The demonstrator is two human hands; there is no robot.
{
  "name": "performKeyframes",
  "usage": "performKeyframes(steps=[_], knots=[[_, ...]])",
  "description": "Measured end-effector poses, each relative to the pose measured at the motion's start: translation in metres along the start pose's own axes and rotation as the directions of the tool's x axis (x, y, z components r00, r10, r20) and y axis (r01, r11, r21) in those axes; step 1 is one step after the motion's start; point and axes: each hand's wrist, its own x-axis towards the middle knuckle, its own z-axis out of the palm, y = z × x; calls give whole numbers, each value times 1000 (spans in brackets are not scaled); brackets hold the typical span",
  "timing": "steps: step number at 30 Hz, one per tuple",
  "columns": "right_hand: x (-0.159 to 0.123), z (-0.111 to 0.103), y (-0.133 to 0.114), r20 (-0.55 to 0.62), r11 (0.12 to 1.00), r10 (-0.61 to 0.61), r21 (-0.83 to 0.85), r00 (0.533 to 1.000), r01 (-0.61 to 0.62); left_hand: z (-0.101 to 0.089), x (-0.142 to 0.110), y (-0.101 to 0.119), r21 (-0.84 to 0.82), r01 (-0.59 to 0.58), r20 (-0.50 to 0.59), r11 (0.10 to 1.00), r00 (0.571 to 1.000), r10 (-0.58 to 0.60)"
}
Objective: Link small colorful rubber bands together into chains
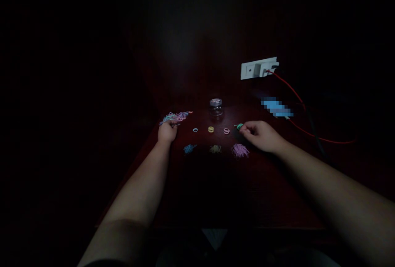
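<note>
On a dark reddish table [216, 184], my left hand [167, 131] rests closed at the near edge of a mixed pile of small coloured rubber bands [176, 117], fingers curled on some of them. My right hand [261, 134] pinches a green band [239, 126] at its fingertips. A row of single bands lies between the hands: blue [195, 130], yellow [210, 129], pink [226, 131]. Nearer me sit three small sorted heaps: blue [189, 148], yellowish [215, 149], pink-purple [240, 150].
A small clear jar with a lid [216, 107] stands behind the row. A white power strip [258, 68] with a plugged charger is on the wall, its red cable [308, 133] trailing right. A blurred blue object [277, 107] lies at the back right. The surroundings are very dark.
</note>
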Motion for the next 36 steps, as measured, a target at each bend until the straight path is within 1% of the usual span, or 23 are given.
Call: performKeyframes(steps=[3, 7, 12, 16, 19, 22, 25, 27, 29, 31, 33, 34, 36], knots=[[0, 1, 2, -11, 1000, -5, -5, 1000, 4, 0, 0, -1, -62, -5, -40, 998, 999, 2], [0, 2, 2, -48, 1000, -26, 13, 999, 26, 2, 0, -2, -147, 2, -57, 989, 998, -11], [0, 3, 1, -87, 999, -29, 31, 996, 31, 4, -1, -1, -219, -46, -87, 975, 996, 28], [1, 4, 0, -105, 999, -24, 28, 994, 27, 1, -4, 7, -261, -85, -98, 962, 993, 61], [2, 5, -1, -120, 998, -29, 43, 992, 35, -3, -9, 17, -266, -136, -117, 954, 987, 108], [3, 6, -5, -121, 997, -41, 61, 992, 48, -9, -18, 36, -266, -222, -151, 938, 971, 187], [1, 7, -12, -115, 994, -67, 78, 991, 76, -12, -37, 66, -290, -330, -136, 898, 943, 302], [0, 10, -17, -114, 991, -84, 92, 990, 95, -12, -54, 89, -312, -415, -102, 855, 909, 404], [0, 14, -19, -87, 983, -106, 143, 991, 118, -11, -74, 113, -330, -476, -86, 815, 875, 476], [-1, 18, -20, -92, 972, -131, 184, 987, 146, -10, -91, 134, -357, -504, -43, 786, 850, 525], [-1, 20, -20, -104, 962, -142, 221, 984, 163, -10, -103, 151, -368, -514, 13, 775, 830, 557], [-1, 20, -20, -110, 958, -145, 233, 983, 168, -9, -107, 157, -378, -509, 25, 773, 829, 558], [-1, 18, -21, -122, 954, -151, 242, 981, 176, -9, -110, 166, -423, -477, 23, 770, 844, 535]])
